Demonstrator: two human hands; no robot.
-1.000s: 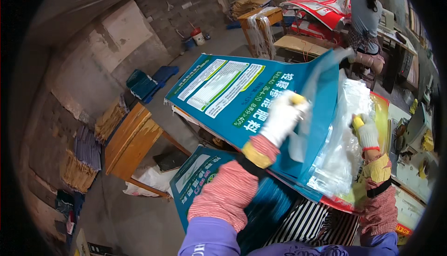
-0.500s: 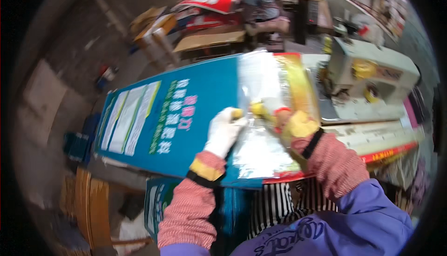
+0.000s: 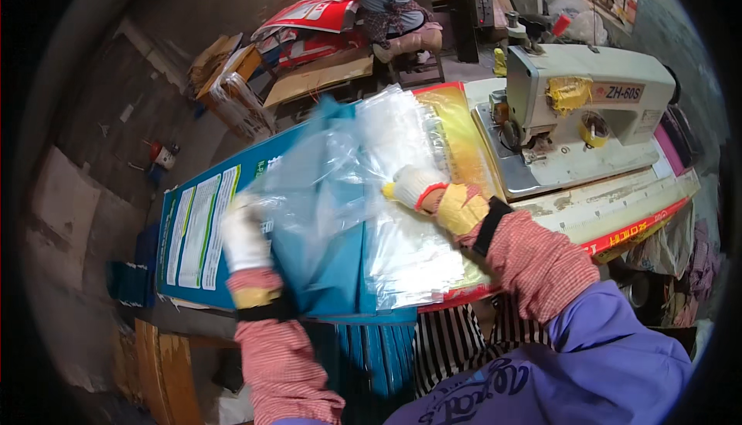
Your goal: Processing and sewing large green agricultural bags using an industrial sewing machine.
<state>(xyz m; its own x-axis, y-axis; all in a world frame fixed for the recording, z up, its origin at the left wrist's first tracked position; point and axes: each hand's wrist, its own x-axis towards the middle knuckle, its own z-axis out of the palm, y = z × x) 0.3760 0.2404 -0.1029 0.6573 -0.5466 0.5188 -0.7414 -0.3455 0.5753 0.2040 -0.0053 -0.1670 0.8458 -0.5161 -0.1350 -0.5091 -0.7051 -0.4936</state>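
Note:
Clear plastic film (image 3: 309,174) stretches leftward from a stack of shiny clear plastic sheets (image 3: 398,259) across teal printed bags (image 3: 305,282). My left hand (image 3: 246,233), in a white glove and blurred by motion, grips the film's left end. On the stack rests my right hand (image 3: 421,187), gloved with yellow-covered fingertips. Its fingers are drawn together and point left; whatever may be between them is hidden. Under the stack's right side lies a yellow-and-red printed bag (image 3: 456,127).
A white industrial sewing machine (image 3: 591,108) stands right of the stack on its table (image 3: 610,216). Beyond, a person (image 3: 390,3) sits with their back to me, near red-and-white bags (image 3: 317,19). Wooden furniture (image 3: 158,363) stands at lower left.
My left hand has moved left from beside the stack, and a film now spreads over the teal bag. My right hand stays on the stack. The view has shifted slightly.

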